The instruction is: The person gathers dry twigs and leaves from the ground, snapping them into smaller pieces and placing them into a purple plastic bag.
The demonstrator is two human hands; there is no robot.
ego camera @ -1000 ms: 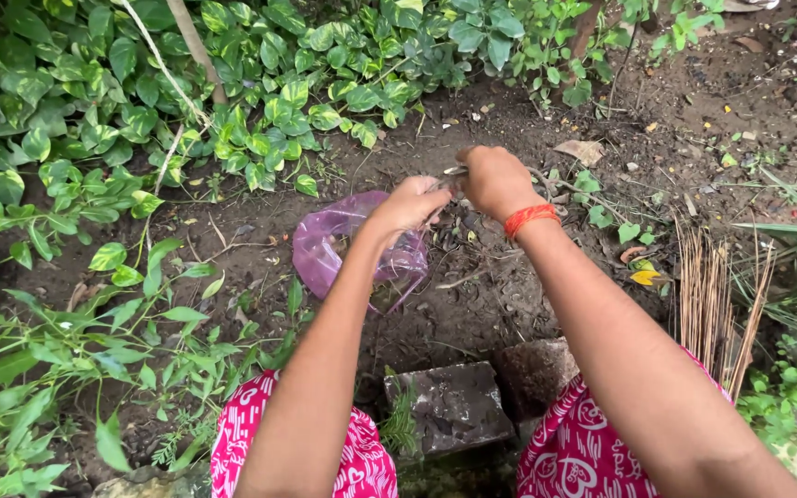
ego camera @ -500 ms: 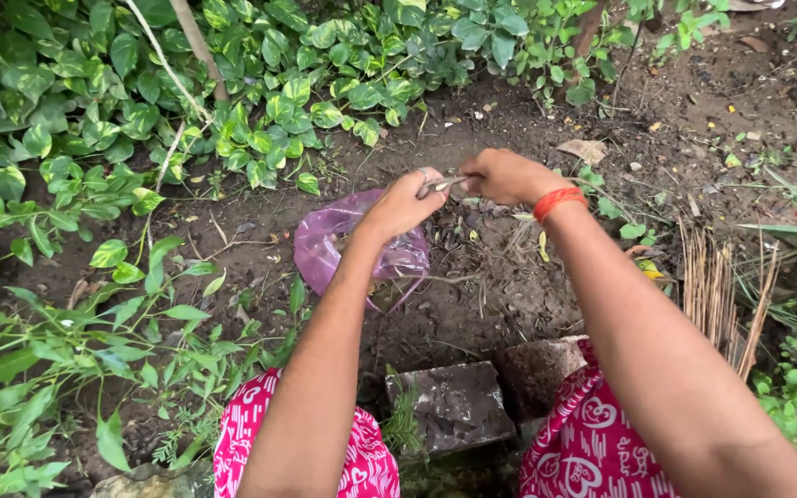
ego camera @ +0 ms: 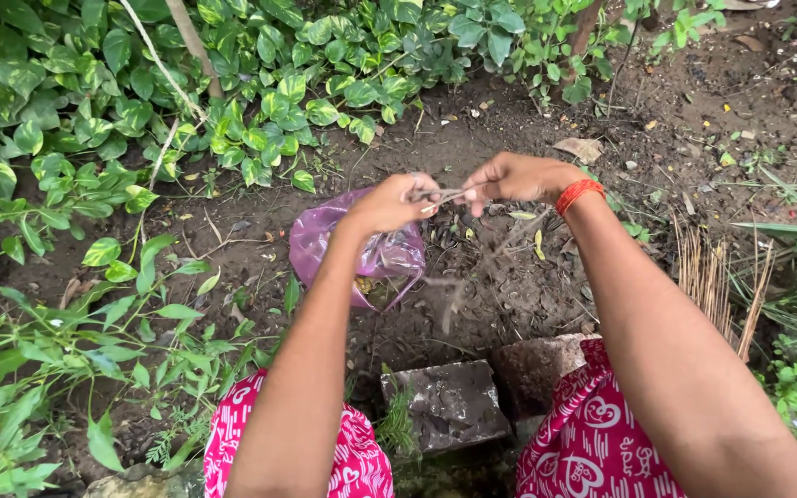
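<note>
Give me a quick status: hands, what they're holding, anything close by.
Left hand and right hand both pinch a thin twig between them. Purple plastic bag on soil under left hand. Stone block nearer the knees.

- One view only, from a camera worn on the person's head.
- It faces steeply down and forward, over both forearms.
- It sits close: the left hand (ego camera: pixel 389 205) and right hand (ego camera: pixel 514 177) meet mid-frame above bare soil (ego camera: pixel 509 286).
- Leafy plants (ego camera: pixel 140 111) fill the upper left.
</note>
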